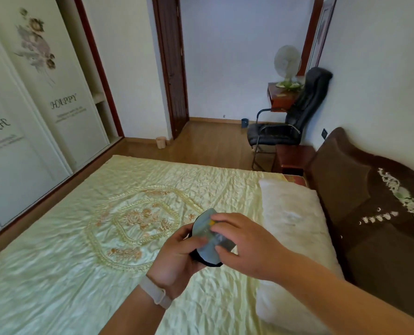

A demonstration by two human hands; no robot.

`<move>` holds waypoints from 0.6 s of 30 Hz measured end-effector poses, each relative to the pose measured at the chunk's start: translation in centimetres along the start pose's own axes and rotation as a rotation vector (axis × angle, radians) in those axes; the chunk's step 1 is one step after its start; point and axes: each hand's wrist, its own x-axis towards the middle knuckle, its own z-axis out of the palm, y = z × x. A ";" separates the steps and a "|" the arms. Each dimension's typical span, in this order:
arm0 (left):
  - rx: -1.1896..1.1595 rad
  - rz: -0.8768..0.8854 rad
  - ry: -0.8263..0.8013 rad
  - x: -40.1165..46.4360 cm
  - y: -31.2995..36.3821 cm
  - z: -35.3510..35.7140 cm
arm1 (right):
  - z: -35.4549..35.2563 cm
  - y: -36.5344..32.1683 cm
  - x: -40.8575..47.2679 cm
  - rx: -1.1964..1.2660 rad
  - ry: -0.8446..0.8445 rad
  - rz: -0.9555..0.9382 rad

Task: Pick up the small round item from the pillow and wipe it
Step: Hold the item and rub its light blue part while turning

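Observation:
Over the bed, my left hand (177, 257) grips a grey cloth (204, 233) with a dark underside, held from below. My right hand (244, 240) comes in from the right with its fingers on top of the cloth. Its fingertips pinch a small yellow round item (212, 222) against the cloth, and only a sliver of the item shows. The white pillow (290, 213) lies just to the right of both hands, against the headboard, with nothing visible on it.
A pale yellow embroidered bedspread (92, 238) covers the bed. The brown headboard (370, 213) runs along the right. Beyond the bed are a nightstand (294, 157), a black chair (281, 131), a desk with a fan (287, 61), and white wardrobe doors (32, 105) at the left.

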 end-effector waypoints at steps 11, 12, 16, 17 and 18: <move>-0.015 0.167 0.156 -14.5 7.0 -18.8 | 11.5 -19.9 9.9 0.076 -0.040 -0.130; -0.016 0.186 0.182 -16.1 7.3 -20.2 | 12.4 -21.5 10.7 0.088 -0.057 -0.154; 0.007 0.261 0.303 -21.9 8.6 -24.4 | 15.4 -27.2 13.3 0.133 -0.099 -0.299; 0.007 0.279 0.338 -23.2 8.8 -25.2 | 16.0 -28.4 13.9 0.147 -0.105 -0.332; 0.002 0.298 0.370 -24.5 9.1 -25.9 | 16.6 -29.7 14.4 0.158 -0.112 -0.364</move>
